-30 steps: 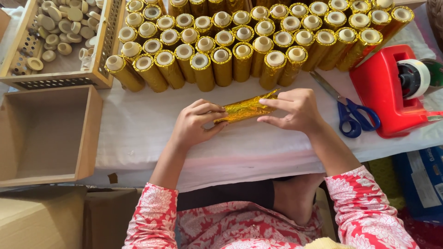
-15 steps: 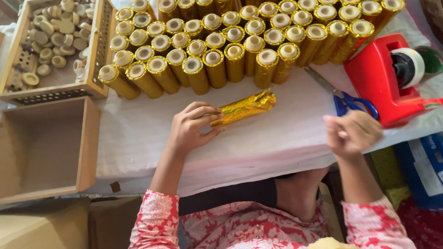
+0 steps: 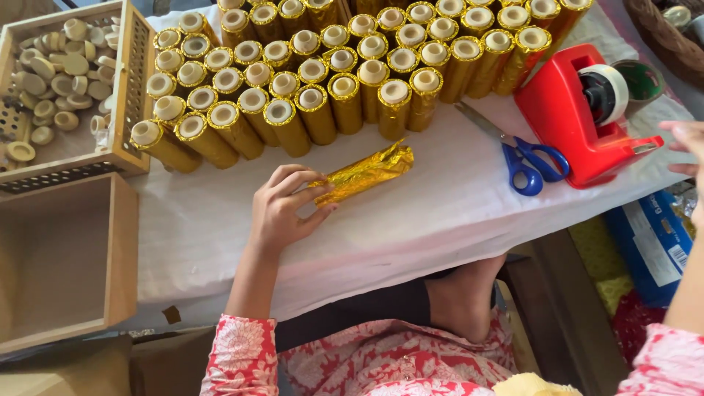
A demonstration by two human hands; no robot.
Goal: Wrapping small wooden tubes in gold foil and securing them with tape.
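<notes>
While left hand (image 3: pixel 282 213) grips gold-foil roll (image 3: pixel 363 174), right hand (image 3: pixel 686 147) open beside red tape dispenser (image 3: pixel 579 117).

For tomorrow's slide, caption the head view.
Left hand holds a gold foil-wrapped tube; right hand nears the red tape dispenser.

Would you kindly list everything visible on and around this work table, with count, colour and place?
Gold foil roll: one, gold, lying on the white cloth, held at its near end.
Gold-wrapped tubes: many, gold with pale ends, stacked in rows at the far side.
Tape dispenser: one, red, right of the tubes.
Scissors: one pair, blue handles, beside the dispenser.
Wooden tray of pale discs: one, far left.
Empty wooden box: one, near left.
White cloth: one, covering the table.
Left hand: grips the foil roll.
Right hand: at the right edge, near the dispenser, holding nothing visible.
</notes>
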